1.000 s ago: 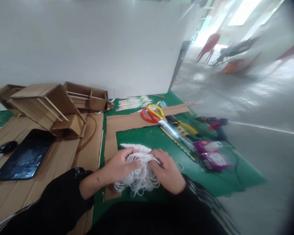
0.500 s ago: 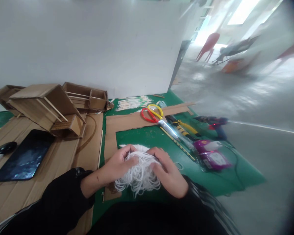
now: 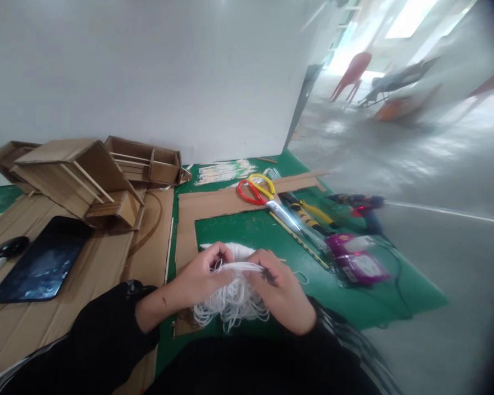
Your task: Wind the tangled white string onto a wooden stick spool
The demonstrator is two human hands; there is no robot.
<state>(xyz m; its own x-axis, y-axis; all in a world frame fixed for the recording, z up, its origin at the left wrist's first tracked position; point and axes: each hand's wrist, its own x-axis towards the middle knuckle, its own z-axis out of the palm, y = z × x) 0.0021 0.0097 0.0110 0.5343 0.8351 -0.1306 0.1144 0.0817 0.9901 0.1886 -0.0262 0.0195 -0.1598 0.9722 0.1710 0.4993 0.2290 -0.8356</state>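
Observation:
A loose, tangled bundle of white cord (image 3: 234, 302) hangs in many loops between my hands, low in the middle of the head view. My left hand (image 3: 208, 274) is closed, pinching the upper strands between thumb and curled fingers. On the other side my right hand (image 3: 280, 288) pinches the same strands, so a few of them run nearly level from one hand to the other. Behind the hands shows a white wound mass of cord (image 3: 239, 251), partly covered by the fingers. The ends of the cord cannot be picked out.
Beyond the hands lie scissors (image 3: 271, 200) with red and yellow handles on a cardboard strip (image 3: 218, 203). Pliers (image 3: 316, 214), a purple package (image 3: 356, 260) and a blurred power drill (image 3: 362, 206) lie right. Left are a tablet (image 3: 43, 260) and cardboard boxes (image 3: 78, 170) before a white wall.
Several strands at the top of the bundle are now drawn level between both hands, where before loops covered that spot. The fingers have shifted slightly; the other things stay put.

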